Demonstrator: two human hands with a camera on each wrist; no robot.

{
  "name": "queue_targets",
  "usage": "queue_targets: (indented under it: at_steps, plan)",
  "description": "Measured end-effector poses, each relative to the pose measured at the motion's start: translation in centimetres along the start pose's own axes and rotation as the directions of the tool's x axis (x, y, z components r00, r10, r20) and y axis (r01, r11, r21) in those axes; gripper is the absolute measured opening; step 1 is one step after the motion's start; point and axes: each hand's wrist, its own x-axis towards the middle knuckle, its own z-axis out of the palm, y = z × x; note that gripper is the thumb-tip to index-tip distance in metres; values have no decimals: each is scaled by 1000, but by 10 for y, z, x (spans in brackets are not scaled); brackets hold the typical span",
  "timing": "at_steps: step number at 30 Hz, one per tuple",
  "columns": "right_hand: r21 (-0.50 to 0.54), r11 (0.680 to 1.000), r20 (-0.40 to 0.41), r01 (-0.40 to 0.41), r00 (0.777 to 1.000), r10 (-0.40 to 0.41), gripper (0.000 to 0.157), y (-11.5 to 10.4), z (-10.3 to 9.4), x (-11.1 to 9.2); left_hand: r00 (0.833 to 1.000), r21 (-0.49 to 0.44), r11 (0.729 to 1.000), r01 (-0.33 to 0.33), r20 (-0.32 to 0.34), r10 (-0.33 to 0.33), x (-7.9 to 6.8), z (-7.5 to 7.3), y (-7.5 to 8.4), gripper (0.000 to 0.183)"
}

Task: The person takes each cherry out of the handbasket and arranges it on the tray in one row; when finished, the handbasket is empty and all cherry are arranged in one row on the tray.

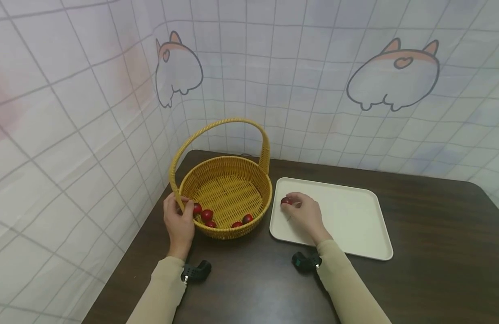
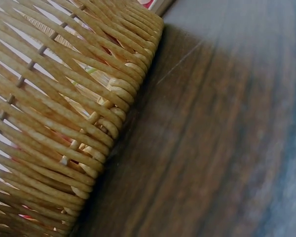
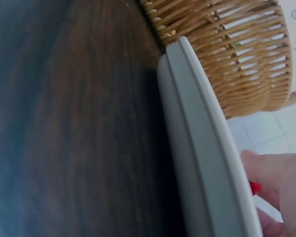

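A yellow woven basket point(image 1: 227, 234) with a tall hooped handle stands on the dark table. Several small, round, dark-red fruits point(image 1: 206, 215) lie inside along its near side. My left hand point(image 1: 179, 225) grips the basket's left rim at the foot of the handle, its thumb close beside one fruit. To the right, my right hand point(image 1: 307, 215) pinches another dark-red fruit point(image 1: 286, 201) over the left part of a white tray point(image 1: 346, 216). In the right wrist view, a red bit of that fruit point(image 3: 255, 187) shows between thumb and fingers, just past the tray's edge.
The tray lies close to the basket's right side on the dark wood table point(image 1: 249, 279). White cloth with a grid and cartoon animals point(image 1: 395, 81) hangs behind the table and along its left. Each wrist wears a black strapped device point(image 1: 196, 271).
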Motion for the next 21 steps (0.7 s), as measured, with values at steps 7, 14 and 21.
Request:
queue_targets:
  at_steps: [7,14,21]
  plan:
    - [5,1000,-14,4,1000,-4,37,5,-1,1,1000,5,1000,-2,0,2,0,0,1,9]
    - [-32,997,-22,69,997,-70,33,8,3,2,1000,15,1000,4,0,-4,-1,0,0,8]
    - [-38,996,-61,81,995,-83,30,6,4,0,1000,8,1000,4,1,-4,0,0,-1,8]
